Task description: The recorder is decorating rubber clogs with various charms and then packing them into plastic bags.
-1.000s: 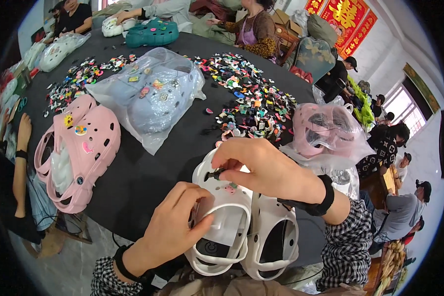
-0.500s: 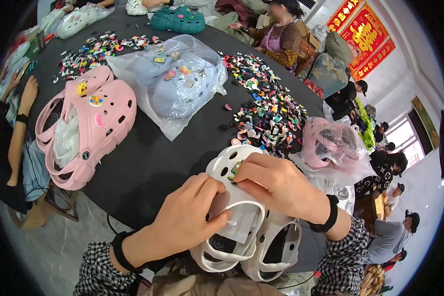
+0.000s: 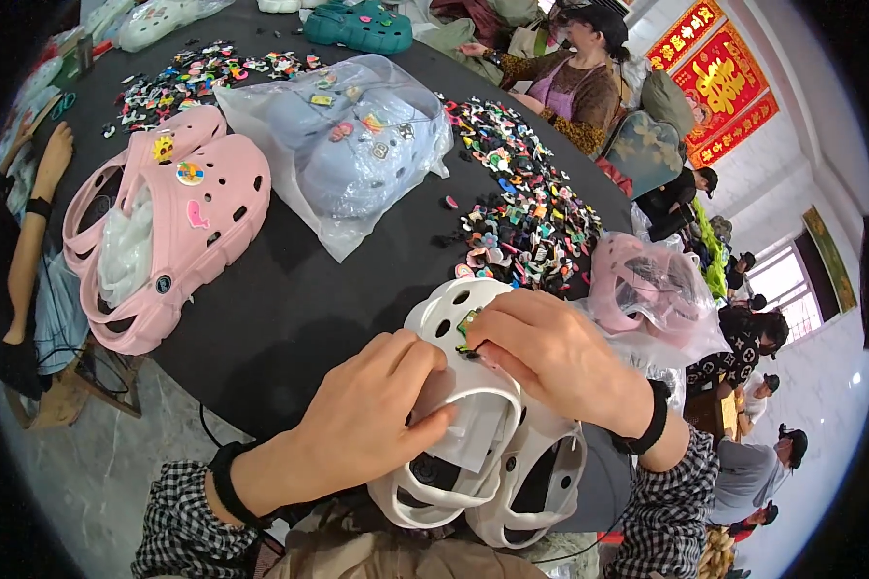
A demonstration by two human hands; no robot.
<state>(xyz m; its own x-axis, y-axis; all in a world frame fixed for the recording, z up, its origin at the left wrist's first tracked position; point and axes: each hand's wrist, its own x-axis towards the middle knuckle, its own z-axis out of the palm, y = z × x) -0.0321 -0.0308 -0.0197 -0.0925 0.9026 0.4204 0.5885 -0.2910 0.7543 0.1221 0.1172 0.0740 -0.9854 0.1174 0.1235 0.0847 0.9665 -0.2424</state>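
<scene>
The person's left hand (image 3: pixel 362 410) is closed around the left side of a white clog (image 3: pixel 463 379), the thumb lying at its opening and the fingers bent over its edge. The right hand (image 3: pixel 555 357) has thumb and fingers pinched together on a small green and black charm (image 3: pixel 466 322), at the top of this clog's toe. The clog is at the near edge of the dark table (image 3: pixel 290 318), just beside a second white clog (image 3: pixel 543 429). Beyond them lies a heap of colourful charms (image 3: pixel 526 207).
</scene>
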